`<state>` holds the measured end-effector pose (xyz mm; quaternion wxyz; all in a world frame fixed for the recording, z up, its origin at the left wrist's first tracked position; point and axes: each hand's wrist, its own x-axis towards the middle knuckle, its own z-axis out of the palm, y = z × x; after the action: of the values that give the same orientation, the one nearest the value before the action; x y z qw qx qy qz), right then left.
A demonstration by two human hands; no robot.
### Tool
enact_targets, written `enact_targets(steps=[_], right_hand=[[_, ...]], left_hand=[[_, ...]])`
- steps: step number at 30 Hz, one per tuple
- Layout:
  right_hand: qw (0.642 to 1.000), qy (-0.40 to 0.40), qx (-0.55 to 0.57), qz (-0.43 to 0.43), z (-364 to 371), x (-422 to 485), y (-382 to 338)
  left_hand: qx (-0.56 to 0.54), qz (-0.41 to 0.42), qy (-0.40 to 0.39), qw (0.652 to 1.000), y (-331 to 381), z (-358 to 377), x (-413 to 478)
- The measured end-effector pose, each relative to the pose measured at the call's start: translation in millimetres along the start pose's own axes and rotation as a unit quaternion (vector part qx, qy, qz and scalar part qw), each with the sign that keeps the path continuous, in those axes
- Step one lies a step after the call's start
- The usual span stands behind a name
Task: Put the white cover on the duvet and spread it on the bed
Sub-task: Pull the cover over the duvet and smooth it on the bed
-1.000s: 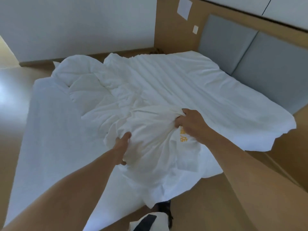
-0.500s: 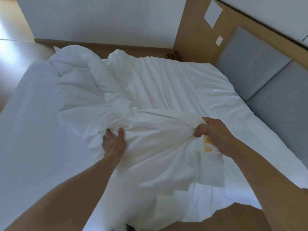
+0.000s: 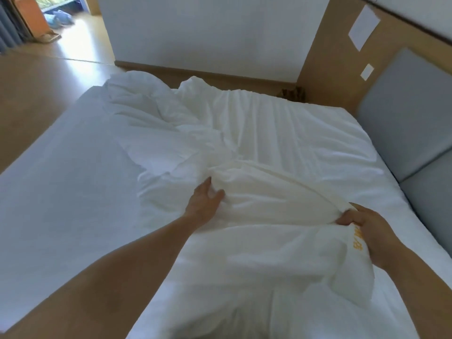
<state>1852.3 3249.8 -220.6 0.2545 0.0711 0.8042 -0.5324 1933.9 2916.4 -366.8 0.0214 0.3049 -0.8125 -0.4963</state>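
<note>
Gripping a bunched edge of the white cover [image 3: 281,199], the right hand [image 3: 364,226] pinches the cloth btw thumb and curled fingers, over the bed's right side near the camera. Yellow lettering [image 3: 357,242] shows on the fabric just below that hand, too blurred to read. Left hand [image 3: 204,199] lies on the cover w/ fingers fairly straight and slightly spread, tips at a raised fold; it holds nothing. A taut ridge of cloth runs from the left fingertips across to the right hand's pinch. The cover is crumpled over the middle and near part of the bed [image 3: 61,204], w/ long creases fanning toward the far edge. A puffy white bulk that looks like the duvet [image 3: 146,106] is heaped at the far left corner, touching the cover; can't tell where one ends and the other starts. Bed's left half shows smooth white sheet. Grey padded headboard [image 3: 406,123] runs along the right side, set in a brown wood panel [image 3: 325,57] w/ a white paper sheet [image 3: 363,26] stuck on it. White wall [image 3: 208,33] beyond the far edge; wood floor [image 3: 36,94] at left.
</note>
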Motion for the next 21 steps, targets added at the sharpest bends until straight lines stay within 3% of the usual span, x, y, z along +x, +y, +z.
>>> enact_targets(steps=[2,5,7,9,11,13,14,16,18,21], right_hand=[[0.998,0.009,0.020,0.059,-43,11,38],[0.989,0.032,0.030,0.144,-97,25,104],[0.983,0.023,-0.036,0.177,-126,37,153],[0.976,-0.010,-0.093,0.197,-140,54,197],[0.972,0.005,-0.150,0.182,-151,107,252],[0.955,0.103,-0.269,0.063,-142,167,303],[0.935,0.087,-0.341,0.047,-134,187,312],[0.927,-0.075,-0.345,0.123,-94,188,281],[0.916,-0.086,-0.374,0.119,-51,157,195],[0.929,-0.107,-0.354,0.005,15,158,116]], left_hand=[[0.087,-0.008,-0.099,0.991,13,48,-14],[0.249,-0.025,-0.232,0.940,20,107,-42],[0.309,-0.047,-0.299,0.901,20,127,-64],[0.313,-0.081,-0.326,0.888,15,130,-82],[0.285,-0.124,-0.308,0.899,9,116,-91],[0.273,-0.156,-0.249,0.916,4,88,-93],[0.271,-0.168,-0.212,0.924,1,71,-93],[0.257,-0.188,-0.147,0.936,-6,38,-88],[0.229,-0.213,-0.108,0.944,-14,10,-79],[0.164,-0.249,-0.071,0.952,-32,-22,-61]])
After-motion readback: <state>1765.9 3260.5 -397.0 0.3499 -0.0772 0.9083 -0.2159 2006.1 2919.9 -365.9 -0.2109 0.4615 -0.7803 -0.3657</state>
